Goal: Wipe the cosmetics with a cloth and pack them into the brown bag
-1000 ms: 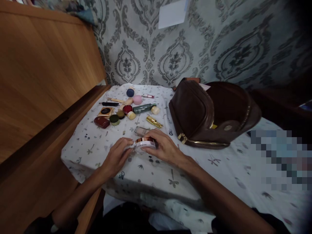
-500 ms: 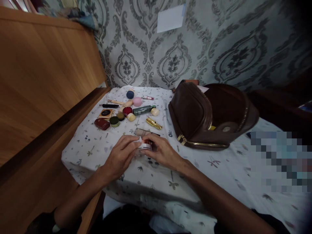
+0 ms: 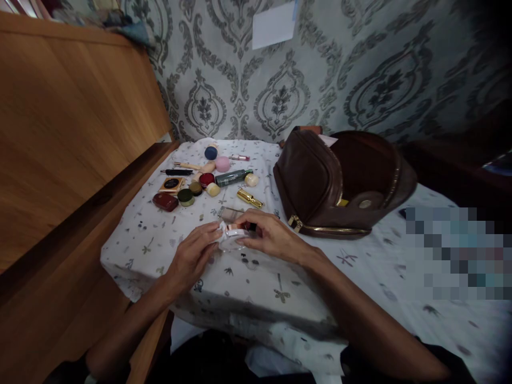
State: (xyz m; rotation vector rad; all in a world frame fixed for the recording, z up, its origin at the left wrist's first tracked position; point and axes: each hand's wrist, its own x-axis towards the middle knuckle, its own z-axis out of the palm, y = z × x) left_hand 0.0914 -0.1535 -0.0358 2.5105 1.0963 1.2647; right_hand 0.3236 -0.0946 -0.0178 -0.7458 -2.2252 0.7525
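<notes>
Our left hand (image 3: 195,248) has shifted leftward | we pinch white tissue-like wad (image 3: 221,230) there; right hand (image 3: 272,236) grasps round, clear, plastic-looking, copper-banded container (image 3: 237,233) | step: likely wiping | next: steady hold needed

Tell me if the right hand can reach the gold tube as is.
Probably yes: the gold tube lies just beyond the right hand, with nothing seen over it. That hand holds a round container, though, so it would likely need freeing first.
</notes>
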